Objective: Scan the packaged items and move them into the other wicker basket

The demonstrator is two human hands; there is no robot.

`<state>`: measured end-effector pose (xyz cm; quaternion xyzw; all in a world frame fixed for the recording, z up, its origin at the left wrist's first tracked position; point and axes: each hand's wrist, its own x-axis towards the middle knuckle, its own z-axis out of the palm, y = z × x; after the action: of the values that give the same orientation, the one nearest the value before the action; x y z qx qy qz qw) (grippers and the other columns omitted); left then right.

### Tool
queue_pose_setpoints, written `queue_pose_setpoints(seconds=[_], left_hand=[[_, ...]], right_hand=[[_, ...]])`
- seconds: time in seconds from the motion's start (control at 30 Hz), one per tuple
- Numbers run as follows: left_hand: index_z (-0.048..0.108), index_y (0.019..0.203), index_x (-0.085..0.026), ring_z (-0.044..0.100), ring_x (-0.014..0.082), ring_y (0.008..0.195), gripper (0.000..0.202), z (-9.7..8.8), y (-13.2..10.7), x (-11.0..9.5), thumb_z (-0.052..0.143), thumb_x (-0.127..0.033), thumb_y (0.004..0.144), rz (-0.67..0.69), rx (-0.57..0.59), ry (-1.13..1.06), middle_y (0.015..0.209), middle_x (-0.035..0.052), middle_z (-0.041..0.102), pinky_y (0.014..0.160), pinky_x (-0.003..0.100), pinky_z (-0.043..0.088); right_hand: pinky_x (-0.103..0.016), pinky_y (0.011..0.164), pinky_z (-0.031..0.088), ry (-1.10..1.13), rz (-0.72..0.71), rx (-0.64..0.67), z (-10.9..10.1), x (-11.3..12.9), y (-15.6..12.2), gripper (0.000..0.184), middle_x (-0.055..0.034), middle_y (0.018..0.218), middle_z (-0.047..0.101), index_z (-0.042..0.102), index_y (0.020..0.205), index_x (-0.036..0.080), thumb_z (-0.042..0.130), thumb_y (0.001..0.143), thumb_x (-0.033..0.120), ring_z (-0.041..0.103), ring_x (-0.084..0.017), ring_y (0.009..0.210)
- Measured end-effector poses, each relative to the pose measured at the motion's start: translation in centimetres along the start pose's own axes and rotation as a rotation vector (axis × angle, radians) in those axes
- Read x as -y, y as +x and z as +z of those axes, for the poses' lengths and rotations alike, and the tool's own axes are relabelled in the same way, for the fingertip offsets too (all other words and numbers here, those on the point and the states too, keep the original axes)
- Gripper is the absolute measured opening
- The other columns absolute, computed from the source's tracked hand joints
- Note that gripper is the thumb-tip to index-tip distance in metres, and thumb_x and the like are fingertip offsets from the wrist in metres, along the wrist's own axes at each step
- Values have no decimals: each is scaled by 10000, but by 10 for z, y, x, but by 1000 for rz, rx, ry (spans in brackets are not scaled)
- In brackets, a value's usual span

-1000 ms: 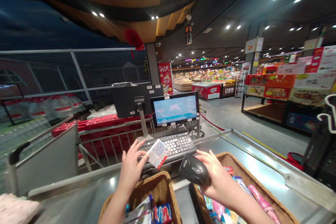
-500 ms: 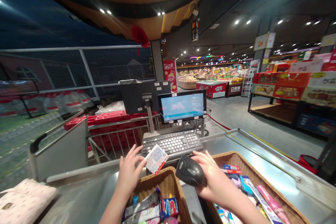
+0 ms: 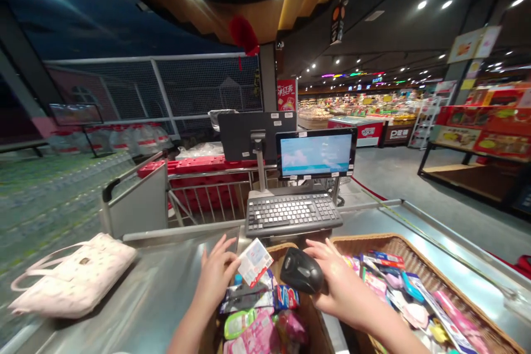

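Between the thumb and fingers of my left hand (image 3: 216, 270) is a small flat white box (image 3: 254, 263) with a red edge, tilted above the left wicker basket (image 3: 314, 310). My right hand (image 3: 332, 276) grips a black handheld barcode scanner (image 3: 302, 271), whose head points left toward the box. Below the box, the left basket holds several packaged goods, among them a blue-and-red pack (image 3: 287, 297) and a pink package (image 3: 258, 337). The right wicker basket (image 3: 385, 240), partly hidden by my right forearm, holds several more colourful packages.
Behind the baskets stand a black keyboard (image 3: 294, 213) and a lit monitor (image 3: 316, 155). A pale handbag (image 3: 78, 276) lies on the left of the metal counter (image 3: 161, 287). A metal railing (image 3: 207, 174) and red crates (image 3: 194, 166) are beyond; store shelves fill the right background.
My view has turned left and tilted down, showing more of the baskets and handbag. Both hands keep their holds; the box and scanner stay at about the same distance apart.
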<state>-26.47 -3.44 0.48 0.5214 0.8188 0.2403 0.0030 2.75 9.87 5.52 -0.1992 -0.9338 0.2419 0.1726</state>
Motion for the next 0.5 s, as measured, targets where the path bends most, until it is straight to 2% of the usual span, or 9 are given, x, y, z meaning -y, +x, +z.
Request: queue_pose_setpoints(seconds=[0.13, 0.27, 0.4, 0.5], left_hand=[[683, 717, -226, 339, 330, 1430, 229, 8, -13, 13, 505, -246, 859, -45, 77, -2, 1400, 65, 580, 1091, 720, 167], [672, 698, -216, 342, 319, 1431, 177, 23, -22, 24, 544, -194, 819, -80, 210, 1, 1396, 57, 584, 1107, 705, 146], [670, 682, -219, 370, 308, 1418, 139, 41, -31, 32, 581, -177, 781, -44, 317, 13, 1356, 42, 620, 1132, 676, 125], [683, 662, -225, 343, 316, 1430, 147, 50, -36, 36, 593, -165, 762, 2, 341, 88, 1366, 38, 612, 1147, 668, 81]], right_hand=[[-634, 1184, 110, 0, -16, 67, 18, 4, 3, 521, -73, 1263, 636, 673, 1116, 251, 582, 612, 153, 414, -334, 1372], [-627, 1192, 103, -3, -13, 109, 30, 7, 5, 528, -85, 1263, 634, 667, 1128, 231, 571, 615, 155, 418, -328, 1370], [-597, 1206, 109, -2, 19, 136, 35, 8, 7, 578, -126, 1263, 625, 618, 1199, 172, 574, 623, 174, 403, -321, 1384], [-596, 1205, 107, 25, 40, 145, 35, 9, 8, 593, -146, 1270, 617, 595, 1227, 154, 590, 636, 197, 406, -327, 1384]])
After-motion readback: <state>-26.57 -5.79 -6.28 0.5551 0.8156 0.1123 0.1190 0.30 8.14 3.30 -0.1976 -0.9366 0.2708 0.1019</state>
